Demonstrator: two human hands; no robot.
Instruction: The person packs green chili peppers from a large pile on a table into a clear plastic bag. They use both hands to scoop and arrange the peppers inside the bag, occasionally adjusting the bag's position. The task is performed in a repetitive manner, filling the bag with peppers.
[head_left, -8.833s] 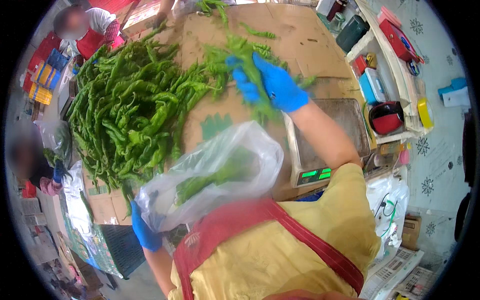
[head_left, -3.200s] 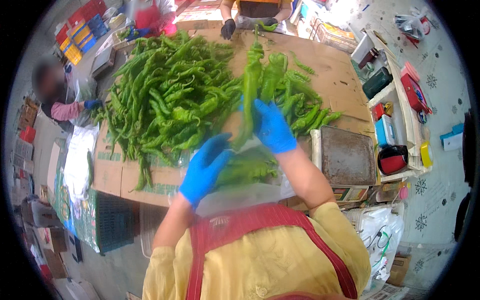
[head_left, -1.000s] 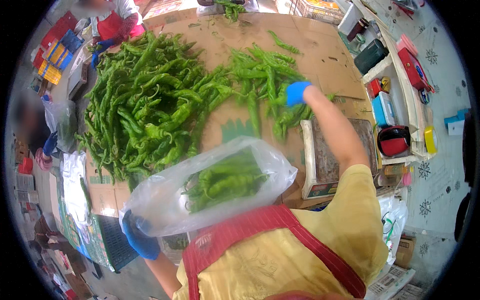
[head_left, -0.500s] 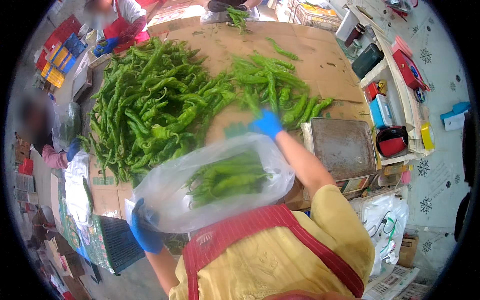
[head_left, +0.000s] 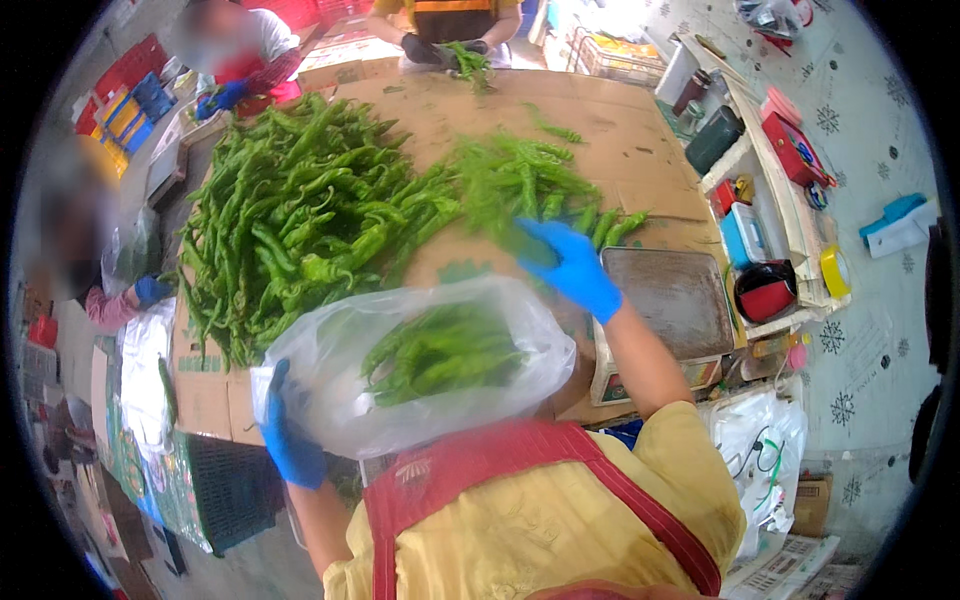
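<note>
A clear plastic bag (head_left: 315, 395) lies in front of me with several long green peppers (head_left: 440, 355) inside. My left hand (head_left: 292, 435), in a blue glove, is closed on the left edge of the bag. My right hand (head_left: 572, 265), gloved in blue too, is above the cardboard beyond the bag's right end. Its fingers are curled round motion-blurred green peppers (head_left: 500, 225). Just beyond it lies a smaller pile of green peppers (head_left: 540, 165). A large heap of green peppers (head_left: 300, 220) covers the left of the cardboard-topped table (head_left: 625, 110).
A flat metal-topped scale (head_left: 665, 295) stands right of my right hand. Past it, a white shelf (head_left: 790, 190) holds small tools, bottles and boxes. Across the table a person's dark-gloved hands (head_left: 445, 50) hold peppers. Two other people are at the left. A green crate (head_left: 235, 490) stands lower left.
My right hand has drawn back slightly toward me and right, with peppers now in its fingers. The left hand keeps its hold on the bag. The view has shifted a little.
</note>
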